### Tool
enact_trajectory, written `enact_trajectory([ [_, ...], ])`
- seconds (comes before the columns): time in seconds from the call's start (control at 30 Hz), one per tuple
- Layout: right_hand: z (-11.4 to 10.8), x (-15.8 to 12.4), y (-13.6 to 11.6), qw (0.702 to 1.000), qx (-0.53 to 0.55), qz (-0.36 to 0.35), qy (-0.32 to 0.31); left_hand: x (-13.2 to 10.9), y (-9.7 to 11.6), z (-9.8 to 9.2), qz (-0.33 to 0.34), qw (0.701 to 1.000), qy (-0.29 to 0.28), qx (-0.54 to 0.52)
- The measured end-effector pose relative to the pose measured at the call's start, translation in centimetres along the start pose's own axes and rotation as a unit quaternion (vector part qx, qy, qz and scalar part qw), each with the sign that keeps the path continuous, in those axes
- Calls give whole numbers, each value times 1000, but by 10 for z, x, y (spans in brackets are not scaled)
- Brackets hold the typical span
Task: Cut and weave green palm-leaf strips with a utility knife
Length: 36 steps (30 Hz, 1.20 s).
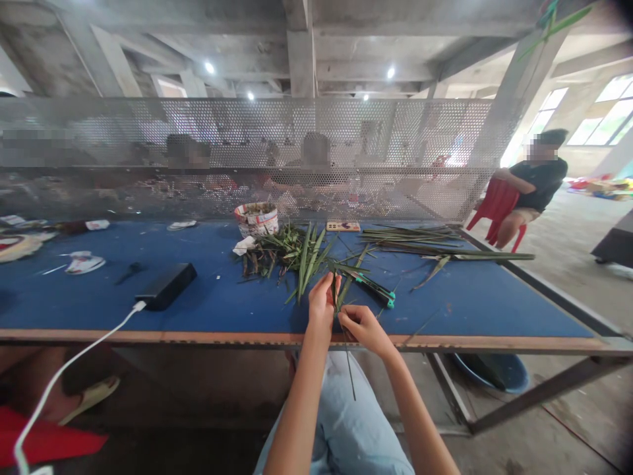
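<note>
- Palm-leaf strip (335,291): narrow, green; held upright between both hands, just above the table's near edge.
- Left hand (322,305): closed; fingers pinched on the strip.
- Right hand (362,328): curled almost shut, just right of the left hand; apparently gripping the strip, though firmness cannot be told.
- Thin dark stem (351,375): hanging below the right hand; its attachment cannot be told.
- Loose leaf heap (302,258): on the blue-topped table (445,316), ahead of the left hand.
- Dark tool with teal ends (372,285): ahead of the right hand, near the strip.
- Risk: the strip could be torn if uneven tension is applied between the hands.
- Risk: the strip could be lost from the hands if the pinch is loosened.
- Risk: the hanging stem could be snagged by the table edge if the hands are lowered.
</note>
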State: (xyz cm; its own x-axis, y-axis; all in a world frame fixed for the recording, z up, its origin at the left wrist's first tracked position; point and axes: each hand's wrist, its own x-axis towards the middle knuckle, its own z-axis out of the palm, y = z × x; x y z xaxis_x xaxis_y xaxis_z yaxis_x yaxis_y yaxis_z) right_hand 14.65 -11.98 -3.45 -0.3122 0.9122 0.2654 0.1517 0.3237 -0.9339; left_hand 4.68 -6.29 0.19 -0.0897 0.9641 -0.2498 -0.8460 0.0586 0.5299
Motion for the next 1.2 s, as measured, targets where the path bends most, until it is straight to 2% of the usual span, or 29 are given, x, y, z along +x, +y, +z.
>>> enact_trajectory([
  [0.17, -1, -1, -4, 1000, -3, -4, -11, -1, 3, -2, -24, 999, -21, 12],
  [0.33, -1, -1, -8, 1000, 10, -6, -13, 0, 11, 0, -49, 995, -79, 24],
  [0.5, -1, -2, -9, 1000, 15, -6, -9, 6, 18, 4, -26, 996, -79, 33],
  [0.7, -2, -3, -11, 1000, 12, -3, -11, 10, 21, 7, 33, 990, -121, 57],
  [0.93, 0, -2, -8, 1000, 20, 1, -9, 17, 20, 8, 40, 986, -133, 90],
  [1.07, -6, -5, -18, 998, -58, -27, -22, 18, 24, 12, 46, 986, -126, 98],
  [1.13, -19, -5, -26, 989, -140, -49, -20, 21, 31, 16, 46, 984, -133, 106],
  [1.2, -38, 0, -33, 967, -250, -54, 3, 27, 41, 21, 43, 982, -138, 119],
])
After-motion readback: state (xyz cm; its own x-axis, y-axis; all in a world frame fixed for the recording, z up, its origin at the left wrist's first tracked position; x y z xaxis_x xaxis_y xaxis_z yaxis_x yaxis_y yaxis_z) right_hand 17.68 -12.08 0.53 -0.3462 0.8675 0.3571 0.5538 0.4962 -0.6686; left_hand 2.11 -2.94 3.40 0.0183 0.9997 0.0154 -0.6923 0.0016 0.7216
